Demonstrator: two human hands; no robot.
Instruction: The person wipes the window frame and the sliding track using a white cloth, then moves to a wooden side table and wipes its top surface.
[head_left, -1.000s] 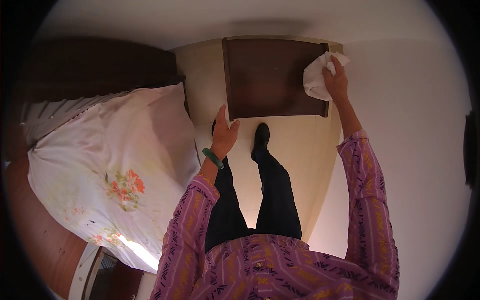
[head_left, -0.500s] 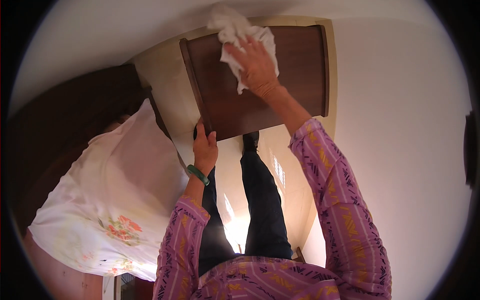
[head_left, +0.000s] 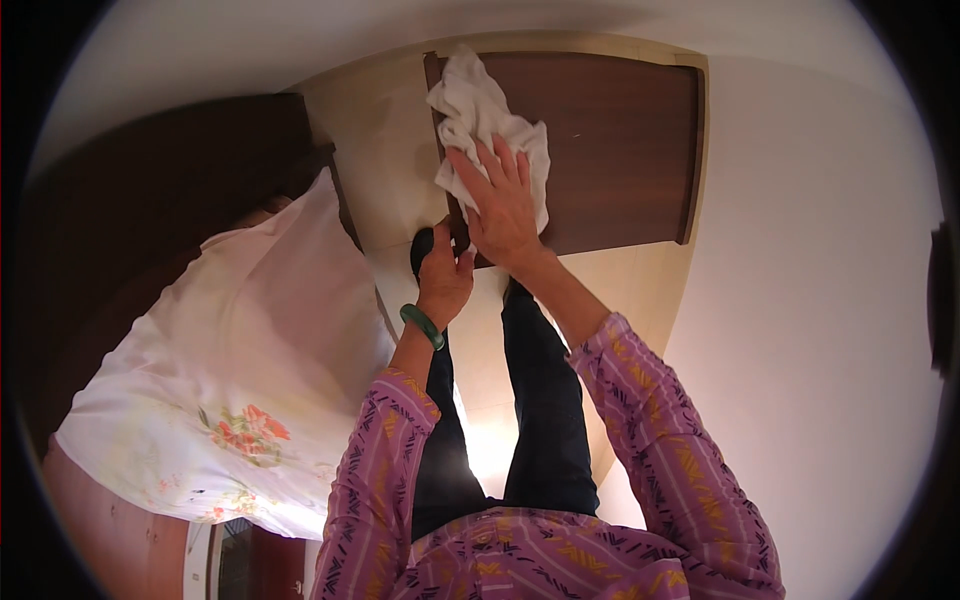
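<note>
A dark brown wooden tabletop [head_left: 620,150] with raised side edges stands low ahead of me. My right hand [head_left: 503,205] lies on a crumpled white cloth [head_left: 470,105], its fingers spread and stretched out, pressing the cloth against the left part of the top. The cloth reaches over the left edge near the far corner. At the near left corner, my left hand [head_left: 445,275] holds the tabletop's edge, with its thumb on the near side; some fingers are hidden. That wrist wears a green bangle [head_left: 422,327].
On the left lies a bed with a white floral cover [head_left: 250,340] and a dark headboard [head_left: 180,170]. A plain white wall [head_left: 800,280] rises on the right. My legs stand on the pale tiled floor [head_left: 375,190] close to the table.
My right hand has drawn the cloth leftward and nearer across the tabletop, closer to my left hand. The view has shifted, so the table appears farther right. My left hand stays at the corner.
</note>
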